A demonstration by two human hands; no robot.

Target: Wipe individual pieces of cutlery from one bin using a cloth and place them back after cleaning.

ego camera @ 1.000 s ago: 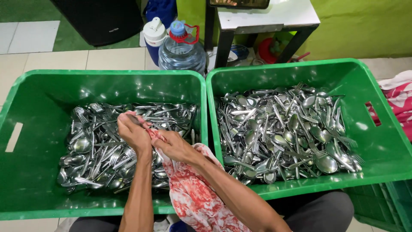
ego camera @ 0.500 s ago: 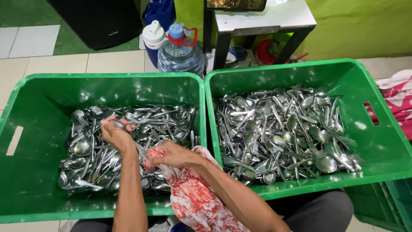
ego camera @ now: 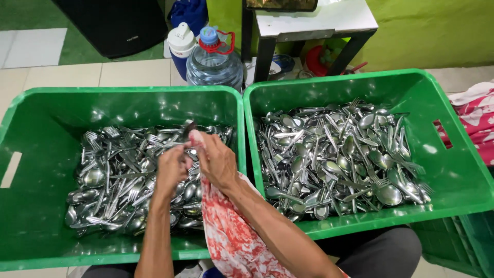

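Left hand (ego camera: 172, 167): clamped on utensil (ego camera: 186, 129) handle.
Right hand (ego camera: 216, 162): closed on red-white cloth (ego camera: 229, 226) around utensil.
Risk: utensil may be dropped into left crate (ego camera: 31, 216) if cloth slips.

Lighting: bright, even, overhead. Glare on cutlery (ego camera: 339, 154) and green crate walls (ego camera: 128, 110). Shadows soft. Focus sharp; slight wide-angle edge curvature.

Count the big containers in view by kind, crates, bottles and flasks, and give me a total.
Green crates of cutlery: 2, the left crate and the right crate
Clear water bottle: 1
Blue-and-white flask: 1
Total: 4
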